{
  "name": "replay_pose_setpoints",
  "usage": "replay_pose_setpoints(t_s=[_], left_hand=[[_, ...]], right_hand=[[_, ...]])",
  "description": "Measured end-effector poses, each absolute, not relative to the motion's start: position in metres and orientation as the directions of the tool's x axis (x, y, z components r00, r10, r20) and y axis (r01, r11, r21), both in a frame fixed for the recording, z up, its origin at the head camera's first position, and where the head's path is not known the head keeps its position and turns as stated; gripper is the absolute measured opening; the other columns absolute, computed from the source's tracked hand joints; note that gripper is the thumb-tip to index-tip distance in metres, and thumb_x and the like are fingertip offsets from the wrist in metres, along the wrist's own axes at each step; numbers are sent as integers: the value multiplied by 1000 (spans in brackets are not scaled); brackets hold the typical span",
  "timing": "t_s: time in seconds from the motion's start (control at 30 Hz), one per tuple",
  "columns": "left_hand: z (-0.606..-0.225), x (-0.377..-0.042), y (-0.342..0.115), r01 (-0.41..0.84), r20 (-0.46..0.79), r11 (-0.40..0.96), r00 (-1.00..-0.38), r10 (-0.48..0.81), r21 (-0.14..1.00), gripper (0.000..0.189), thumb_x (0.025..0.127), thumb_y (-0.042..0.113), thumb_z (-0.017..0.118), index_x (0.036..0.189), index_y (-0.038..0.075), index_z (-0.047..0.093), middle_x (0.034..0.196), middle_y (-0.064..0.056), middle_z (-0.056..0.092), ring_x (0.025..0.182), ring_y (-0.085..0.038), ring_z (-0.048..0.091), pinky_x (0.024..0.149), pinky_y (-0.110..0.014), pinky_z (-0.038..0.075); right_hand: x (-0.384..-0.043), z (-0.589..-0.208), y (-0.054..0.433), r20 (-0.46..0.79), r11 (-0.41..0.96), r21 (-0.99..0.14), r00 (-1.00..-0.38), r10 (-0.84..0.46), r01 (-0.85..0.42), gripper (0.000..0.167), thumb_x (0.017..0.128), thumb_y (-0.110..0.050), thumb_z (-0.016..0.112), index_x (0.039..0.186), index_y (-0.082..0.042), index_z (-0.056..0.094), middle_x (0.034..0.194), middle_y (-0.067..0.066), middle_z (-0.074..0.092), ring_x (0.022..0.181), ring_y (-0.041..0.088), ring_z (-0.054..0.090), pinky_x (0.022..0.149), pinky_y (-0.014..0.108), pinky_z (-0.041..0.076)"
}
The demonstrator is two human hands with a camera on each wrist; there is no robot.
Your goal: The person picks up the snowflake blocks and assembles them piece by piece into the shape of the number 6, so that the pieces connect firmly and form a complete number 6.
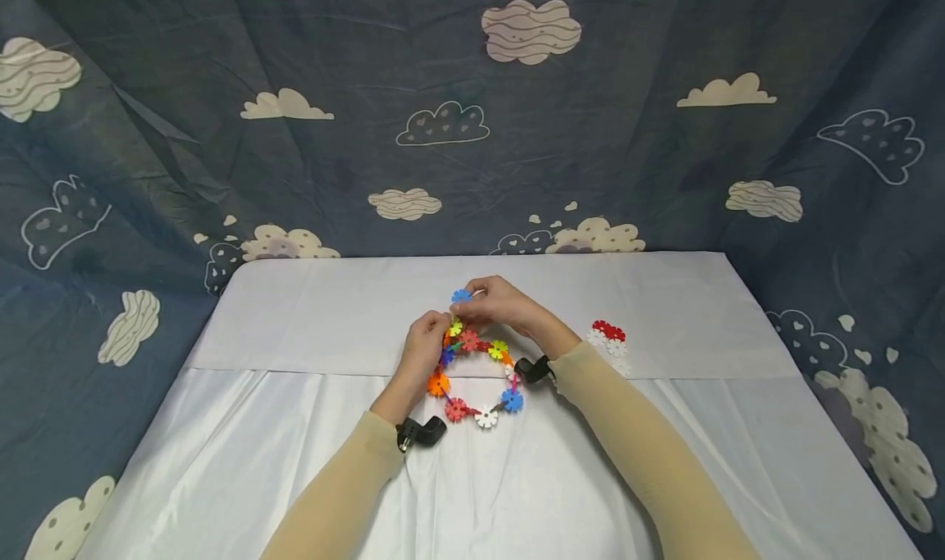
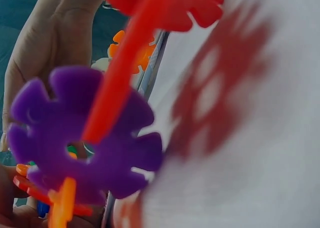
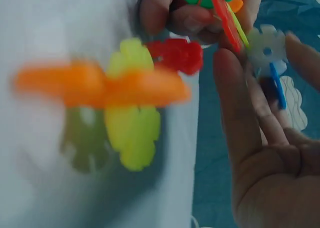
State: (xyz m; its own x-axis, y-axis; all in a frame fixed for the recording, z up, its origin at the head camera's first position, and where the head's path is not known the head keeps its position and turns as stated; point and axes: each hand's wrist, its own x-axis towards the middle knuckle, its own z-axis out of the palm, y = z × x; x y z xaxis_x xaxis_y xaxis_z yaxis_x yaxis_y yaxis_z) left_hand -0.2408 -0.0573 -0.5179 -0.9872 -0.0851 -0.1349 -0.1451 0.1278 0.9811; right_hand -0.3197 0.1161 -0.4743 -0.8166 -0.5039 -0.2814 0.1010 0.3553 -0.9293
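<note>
A ring-shaped chain of colourful slotted snowflake discs (image 1: 455, 410) hangs between the hands over the white table. My left hand (image 1: 428, 345) grips the chain near its far end, around green and red discs (image 3: 227, 23). Opposite it, my right hand (image 1: 505, 304) pinches a small cluster between thumb and fingertips. That cluster includes a whitish disc (image 3: 267, 47) and a blue disc (image 1: 461, 296), beside the part in the left hand. Close to the left wrist camera hangs a purple disc (image 2: 85, 138) linked to red and orange ones. The fingers partly hide the exact joint.
Right of the hands, a few loose red discs (image 1: 609, 330) and white discs (image 1: 607, 345) lie on the white-covered table (image 1: 295, 462). A dark cloud-patterned curtain (image 1: 443, 52) rises behind and along both sides. Each wrist wears a small black camera (image 1: 421, 433).
</note>
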Motion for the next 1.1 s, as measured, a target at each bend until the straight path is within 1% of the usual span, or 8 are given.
replay_pose_setpoints(t_s=[0.07, 0.23, 0.4, 0.57, 0.73, 0.93, 1.07, 1.1], left_hand=[[-518, -241, -57, -149, -139, 119, -987, -85, 982, 30, 112, 30, 52, 94, 9, 62, 88, 1, 49, 91, -18, 48, 83, -34, 38], [-519, -241, -57, -153, -143, 122, -986, -91, 981, 29, 112, 29, 52, 93, 9, 62, 87, 1, 49, 90, -17, 48, 83, -33, 38], [-520, -242, -57, -153, -142, 127, -986, -89, 980, 29, 112, 27, 53, 95, 7, 65, 87, 1, 50, 90, -17, 49, 83, -32, 38], [-520, -243, -57, -150, -140, 120, -986, -92, 981, 28, 111, 27, 54, 95, 7, 66, 90, 1, 54, 93, -17, 50, 86, -32, 40], [-519, -243, -58, -149, -138, 124, -986, -96, 981, 26, 111, 24, 54, 95, 7, 65, 90, 1, 52, 93, -17, 49, 86, -32, 39], [-518, -243, -59, -155, -142, 135, -985, -101, 979, 25, 111, 22, 52, 96, 6, 63, 86, 1, 47, 89, -18, 47, 81, -33, 38], [-519, -243, -59, -156, -144, 120, -984, -101, 980, 24, 111, 20, 52, 97, 5, 64, 92, -2, 52, 93, -19, 48, 83, -33, 39], [-519, -243, -59, -154, -142, 114, -984, -105, 981, 24, 111, 20, 53, 97, 5, 65, 96, -1, 56, 96, -17, 50, 85, -31, 40]], right_hand=[[-318, -475, 116, -289, 335, -933, -822, -491, 128, 29, 97, -26, 78, 106, -4, 62, 90, 7, 80, 75, 13, 76, 78, 37, 66], [-318, -480, 117, -326, 245, -941, -819, -472, 233, 27, 101, -27, 74, 107, -2, 65, 92, 7, 78, 74, 13, 76, 72, 28, 65], [-319, -481, 119, -352, 194, -936, -811, -467, 295, 27, 104, -26, 71, 110, 0, 64, 91, 9, 79, 72, 14, 77, 70, 27, 65], [-320, -477, 117, -326, 285, -936, -815, -479, 207, 30, 100, -25, 75, 111, -1, 61, 89, 8, 78, 73, 13, 77, 73, 31, 66], [-319, -470, 113, -303, 386, -916, -825, -477, 113, 30, 96, -26, 78, 104, -4, 59, 86, 7, 80, 75, 13, 77, 77, 35, 66], [-315, -466, 110, -277, 412, -910, -822, -498, 57, 29, 96, -23, 78, 94, -7, 54, 89, 8, 81, 77, 12, 76, 78, 35, 65], [-315, -468, 111, -278, 407, -911, -816, -507, 58, 28, 98, -23, 77, 95, -8, 53, 93, 9, 81, 79, 13, 77, 78, 35, 65], [-315, -468, 112, -279, 410, -910, -816, -506, 58, 27, 98, -24, 76, 96, -8, 54, 94, 9, 81, 79, 13, 77, 78, 36, 65]])
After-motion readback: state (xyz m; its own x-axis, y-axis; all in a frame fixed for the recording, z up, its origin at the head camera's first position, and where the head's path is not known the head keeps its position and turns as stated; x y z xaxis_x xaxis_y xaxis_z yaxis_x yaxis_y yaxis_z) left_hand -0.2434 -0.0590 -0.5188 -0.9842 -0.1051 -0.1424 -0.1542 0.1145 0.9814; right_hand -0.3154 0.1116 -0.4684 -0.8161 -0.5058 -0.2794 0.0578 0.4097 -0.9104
